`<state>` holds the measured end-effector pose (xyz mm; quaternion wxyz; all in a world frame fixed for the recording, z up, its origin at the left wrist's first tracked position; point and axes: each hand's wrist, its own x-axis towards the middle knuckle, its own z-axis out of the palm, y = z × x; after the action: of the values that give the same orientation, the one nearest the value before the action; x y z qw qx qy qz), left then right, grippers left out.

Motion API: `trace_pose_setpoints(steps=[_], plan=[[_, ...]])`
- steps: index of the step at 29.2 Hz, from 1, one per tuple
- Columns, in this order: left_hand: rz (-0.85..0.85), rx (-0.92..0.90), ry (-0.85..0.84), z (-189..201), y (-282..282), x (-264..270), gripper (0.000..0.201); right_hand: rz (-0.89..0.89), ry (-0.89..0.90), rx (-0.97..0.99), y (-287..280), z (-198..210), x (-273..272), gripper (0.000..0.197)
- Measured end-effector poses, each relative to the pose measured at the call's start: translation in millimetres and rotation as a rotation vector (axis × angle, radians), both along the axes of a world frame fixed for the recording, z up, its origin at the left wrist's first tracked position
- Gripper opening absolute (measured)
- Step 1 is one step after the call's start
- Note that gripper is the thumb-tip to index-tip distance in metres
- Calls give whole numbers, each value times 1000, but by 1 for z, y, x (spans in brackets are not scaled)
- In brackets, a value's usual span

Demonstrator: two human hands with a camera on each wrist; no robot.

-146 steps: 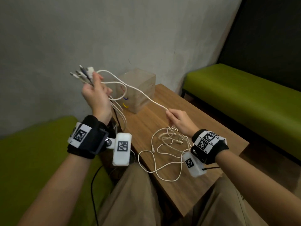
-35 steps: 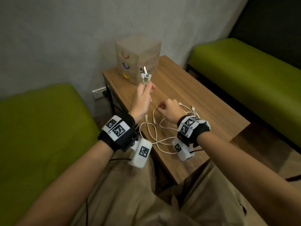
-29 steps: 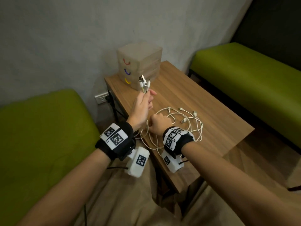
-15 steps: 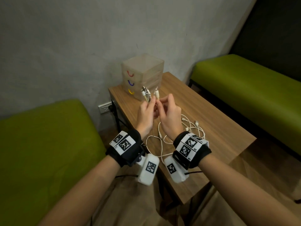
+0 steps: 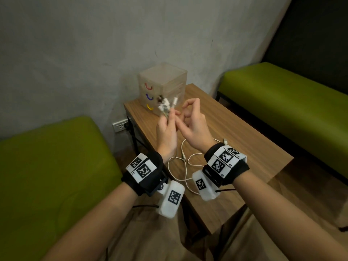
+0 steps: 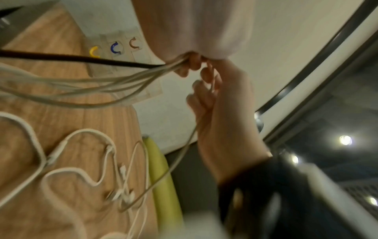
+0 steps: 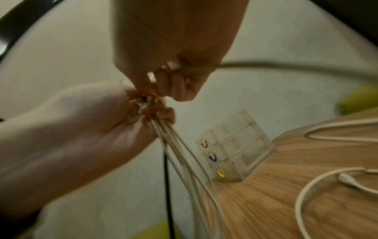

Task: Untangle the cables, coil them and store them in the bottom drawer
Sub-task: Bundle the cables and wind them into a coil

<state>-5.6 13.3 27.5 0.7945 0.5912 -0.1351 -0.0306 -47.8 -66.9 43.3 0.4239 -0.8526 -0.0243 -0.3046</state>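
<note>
My left hand [image 5: 167, 125] is raised over the table and grips a bunch of cable ends [image 5: 166, 107], white ones and one black, plugs pointing up. Their cords [image 7: 184, 155] hang from that fist to the table. Close beside it, my right hand [image 5: 192, 117] has its fingers curled round one white cable [image 6: 180, 160] that runs down from it. Loose white cables [image 5: 185, 166] lie looped on the wooden table [image 5: 244, 144] under my wrists. The clear drawer unit [image 5: 163, 85] stands at the table's far corner, all drawers closed; the bottom drawer has a yellow handle [image 5: 149, 107].
Green benches stand left [image 5: 47, 166] and right [image 5: 291, 102] of the table. A grey wall is right behind the drawer unit, with a wall socket [image 5: 120, 126] low beside the table's left edge. My knees are against the table's near edge.
My right hand picked a white cable off the table and brought its end up to the bunch in my left hand. Both hands have since risen a little.
</note>
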Motion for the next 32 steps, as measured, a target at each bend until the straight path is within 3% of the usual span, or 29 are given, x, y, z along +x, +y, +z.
trace_pose_setpoints(steps=[4, 5, 7, 10, 12, 15, 17, 19, 21, 25, 26, 29, 31, 32], plan=[[246, -221, -15, 35, 18, 34, 34, 18, 149, 44, -19, -25, -20, 9], [270, -255, -25, 45, 24, 42, 35, -7, 175, 36, -27, -35, -25, 14], [268, -357, -6, 62, 34, 52, 33, -66, 235, -4, -41, -50, -32, 27], [114, -443, 1, 71, 41, 57, 32, -180, 282, -117, -51, -53, -29, 34], [-34, -248, -48, 63, 36, 52, 31, -206, 257, -173, -46, -42, -20, 29], [-195, 350, -284, 45, 23, 28, 27, -178, 131, -147, -30, -14, -6, 22], [-283, 507, -343, 35, 17, 15, 29, -156, 70, -119, -21, 1, 1, 14], [-349, 416, -224, 28, 17, 12, 31, -121, 35, -45, -16, 10, 5, 4], [-365, 259, -96, 28, 18, 17, 31, -100, 16, 14, -14, 12, 7, 15], [-123, -55, -82, 45, 35, 40, 37, -84, 89, 29, -20, -4, 3, 2], [-58, -142, -86, 53, 41, 45, 38, -77, 135, 12, -23, -12, 2, 8], [107, -329, -111, 75, 59, 55, 37, -72, 332, -224, -34, -38, -2, 26], [191, -389, -153, 83, 69, 56, 35, -177, 440, -431, -34, -45, 1, 26], [223, -398, -174, 84, 72, 56, 35, -220, 438, -433, -31, -44, 4, 26]])
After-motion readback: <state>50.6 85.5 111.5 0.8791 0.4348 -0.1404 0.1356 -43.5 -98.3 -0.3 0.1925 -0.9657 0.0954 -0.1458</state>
